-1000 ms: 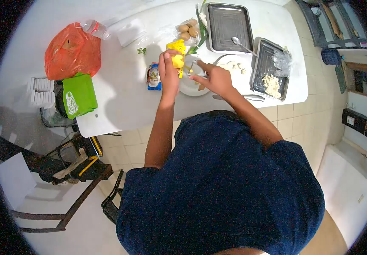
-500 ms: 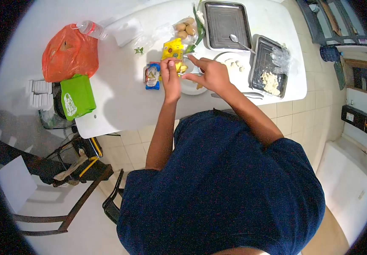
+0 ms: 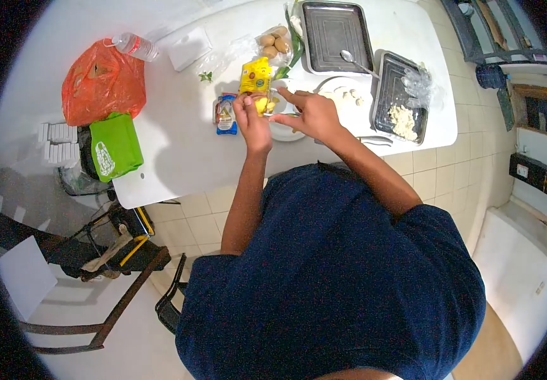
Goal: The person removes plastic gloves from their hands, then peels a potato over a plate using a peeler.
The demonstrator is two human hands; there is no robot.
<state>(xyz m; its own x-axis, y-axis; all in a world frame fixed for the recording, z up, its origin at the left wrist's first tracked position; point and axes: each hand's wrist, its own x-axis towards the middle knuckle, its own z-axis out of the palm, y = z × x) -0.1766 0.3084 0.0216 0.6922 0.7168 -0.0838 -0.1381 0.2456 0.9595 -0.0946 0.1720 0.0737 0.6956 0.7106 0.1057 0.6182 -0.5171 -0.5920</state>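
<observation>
My left hand [image 3: 253,124] is closed round a yellow, peeled potato [image 3: 262,105], partly hidden by the fingers. Facing it, my right hand [image 3: 314,115] has thumb and forefinger closed about a small peeler-like tool, mostly hidden, with a pale tip at the potato. Beneath both hands lies a white plate [image 3: 284,133] with peelings on it. Just beyond the left hand stands a yellow packet [image 3: 256,75]. A blue and red packet [image 3: 226,115] lies to its left. Near my right wrist is a knife [image 3: 375,140].
Brown potatoes [image 3: 275,43] sit in a clear bag beside green leek leaves [image 3: 297,44]. At the right are a dark tray [image 3: 337,38] with a spoon [image 3: 354,59], a second tray [image 3: 387,88] with chopped pale food, and a plate [image 3: 330,85]. An orange bag [image 3: 106,85] lies left.
My left hand has tilted and its fingers have opened slightly, showing more of the yellow potato. The right hand has shifted slightly left, staying close to it.
</observation>
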